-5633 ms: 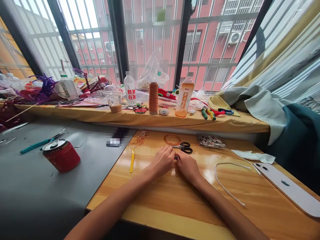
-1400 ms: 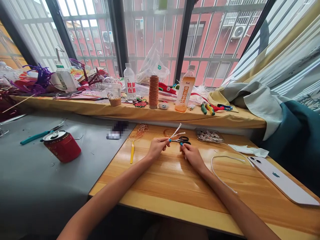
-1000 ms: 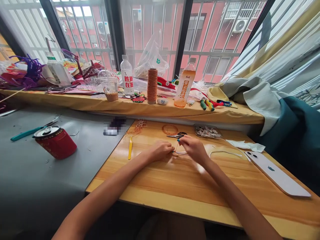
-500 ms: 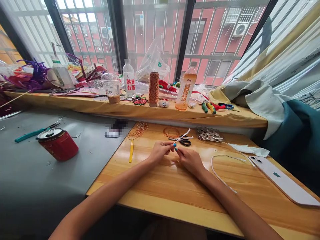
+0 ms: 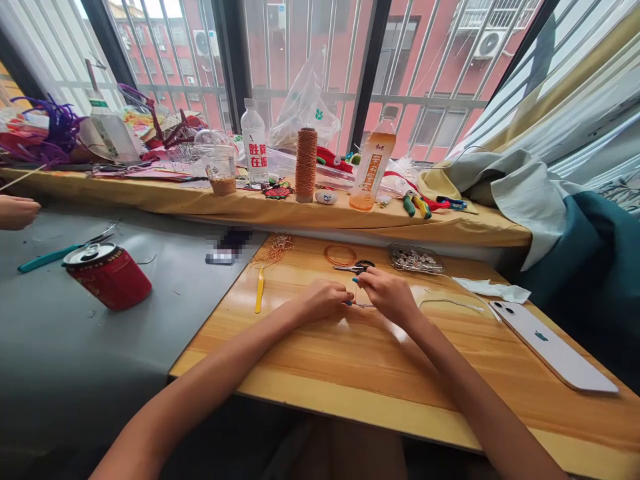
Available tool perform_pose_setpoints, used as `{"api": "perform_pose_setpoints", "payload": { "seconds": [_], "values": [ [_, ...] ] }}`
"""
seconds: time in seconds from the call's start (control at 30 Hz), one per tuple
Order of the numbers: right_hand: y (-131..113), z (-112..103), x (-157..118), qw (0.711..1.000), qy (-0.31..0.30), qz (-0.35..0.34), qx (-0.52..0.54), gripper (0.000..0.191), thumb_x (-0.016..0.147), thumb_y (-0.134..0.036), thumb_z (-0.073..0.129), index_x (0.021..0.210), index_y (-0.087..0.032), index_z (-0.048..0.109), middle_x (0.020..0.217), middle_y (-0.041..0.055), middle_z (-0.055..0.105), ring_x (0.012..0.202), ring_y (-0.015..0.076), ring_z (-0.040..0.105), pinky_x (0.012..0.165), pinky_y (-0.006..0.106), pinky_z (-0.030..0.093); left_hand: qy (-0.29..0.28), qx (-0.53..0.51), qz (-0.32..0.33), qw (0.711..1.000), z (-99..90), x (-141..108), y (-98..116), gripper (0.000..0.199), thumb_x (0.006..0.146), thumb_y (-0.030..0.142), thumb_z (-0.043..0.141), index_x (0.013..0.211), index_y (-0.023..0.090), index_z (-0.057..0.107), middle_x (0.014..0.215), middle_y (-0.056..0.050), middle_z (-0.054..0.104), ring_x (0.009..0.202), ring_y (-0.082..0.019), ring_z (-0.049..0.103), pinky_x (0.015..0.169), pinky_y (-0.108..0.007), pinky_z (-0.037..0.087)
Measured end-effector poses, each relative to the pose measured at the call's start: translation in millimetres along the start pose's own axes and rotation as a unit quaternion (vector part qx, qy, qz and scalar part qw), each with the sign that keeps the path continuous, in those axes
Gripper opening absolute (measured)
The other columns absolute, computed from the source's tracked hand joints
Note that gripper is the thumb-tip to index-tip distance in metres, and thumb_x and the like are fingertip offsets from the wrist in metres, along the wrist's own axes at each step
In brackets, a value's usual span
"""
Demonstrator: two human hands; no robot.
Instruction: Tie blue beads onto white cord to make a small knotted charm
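My left hand (image 5: 325, 299) is closed in a pinch low over the wooden table, holding a white cord (image 5: 367, 306) whose short end sticks out to the right of the fingertips. A thin orange thread (image 5: 356, 291) rises from that pinch to my right hand (image 5: 389, 293), whose finger and thumb are closed on it. Just behind my right hand lie black-handled scissors (image 5: 361, 267), and a coil of orange thread (image 5: 340, 255) is beside them. Other white cords (image 5: 453, 301) rest on the table right of my right hand.
Yellow tweezers (image 5: 259, 291), loose thread scraps (image 5: 278, 249), a clear tray of small pieces (image 5: 417, 258) and a phone (image 5: 553, 347) lie on the table. A red can (image 5: 107, 277) stands left. Thread spool (image 5: 306, 165) and bottles line the sill. Another person's hand (image 5: 17, 212) shows far left.
My right hand has moved up and right from my left, drawing the orange thread between them. The white cord now points right instead of away. Another person's hand has appeared at the left edge.
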State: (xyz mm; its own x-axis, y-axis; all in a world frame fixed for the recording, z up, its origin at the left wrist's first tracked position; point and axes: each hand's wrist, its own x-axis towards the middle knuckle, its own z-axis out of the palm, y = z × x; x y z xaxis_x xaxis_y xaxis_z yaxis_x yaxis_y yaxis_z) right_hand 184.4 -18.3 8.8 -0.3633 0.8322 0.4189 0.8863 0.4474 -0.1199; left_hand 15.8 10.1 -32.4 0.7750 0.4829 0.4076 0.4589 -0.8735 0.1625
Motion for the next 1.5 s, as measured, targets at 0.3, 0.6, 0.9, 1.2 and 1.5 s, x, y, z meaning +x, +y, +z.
{"api": "perform_pose_setpoints", "payload": {
  "seconds": [0.3,0.6,0.9,1.2,1.5],
  "values": [
    [13.4,15.2,2.3,0.837,-0.181,0.133,0.498,0.039,0.069,-0.054,0.044,0.055,-0.017,0.045,0.046,-0.0056,0.032,0.042,0.0067,0.024,0.042,0.022,0.017,0.161,-0.383,-0.142,0.898,-13.1,6.9,21.0,0.023,0.074,0.021,0.044,0.07,0.013,0.065,0.056,0.0,0.054,0.051,-0.007,0.043,0.049,-0.016,0.034],
    [-17.8,20.2,-9.7,0.994,0.061,-0.084,-0.044,0.028,0.083,-0.022,0.034,0.065,-0.016,0.055,0.06,0.0027,0.054,0.055,0.0113,0.043,0.054,0.025,0.023,0.194,-0.266,-0.274,0.903,-13.9,6.6,0.4,0.026,0.076,0.026,0.042,0.065,0.012,0.061,0.053,0.001,0.049,0.049,-0.007,0.04,0.048,-0.018,0.031],
    [-4.5,-1.4,4.3,0.99,-0.097,0.028,0.096,0.031,0.08,-0.028,0.037,0.06,-0.016,0.057,0.06,0.0017,0.051,0.057,0.0115,0.044,0.055,0.024,0.029,0.007,0.047,0.039,0.998,-10.3,-2.8,-2.8,0.025,0.08,0.013,0.036,0.089,0.018,0.059,0.072,-0.004,0.059,0.065,-0.011,0.052,0.059,-0.018,0.036],
    [-6.2,2.7,4.8,0.849,-0.204,0.183,0.452,0.027,0.065,-0.039,0.047,0.055,-0.014,0.054,0.05,-0.0031,0.043,0.046,0.0071,0.033,0.044,0.021,0.024,0.169,-0.152,-0.064,0.972,-9.1,-0.6,7.6,0.03,0.083,0.024,0.035,0.087,0.018,0.064,0.074,-0.004,0.062,0.066,-0.01,0.054,0.064,-0.019,0.04],
    [-2.3,20.0,0.8,0.836,-0.191,0.198,0.474,0.034,0.072,-0.048,0.038,0.06,-0.017,0.046,0.036,-0.0094,0.026,0.032,0.0047,0.018,0.035,0.02,0.014,0.143,-0.322,-0.108,0.93,-7.2,7.4,13.2,0.023,0.077,0.016,0.041,0.079,0.013,0.064,0.062,-0.002,0.059,0.06,-0.009,0.051,0.061,-0.018,0.04]
  ]
}}
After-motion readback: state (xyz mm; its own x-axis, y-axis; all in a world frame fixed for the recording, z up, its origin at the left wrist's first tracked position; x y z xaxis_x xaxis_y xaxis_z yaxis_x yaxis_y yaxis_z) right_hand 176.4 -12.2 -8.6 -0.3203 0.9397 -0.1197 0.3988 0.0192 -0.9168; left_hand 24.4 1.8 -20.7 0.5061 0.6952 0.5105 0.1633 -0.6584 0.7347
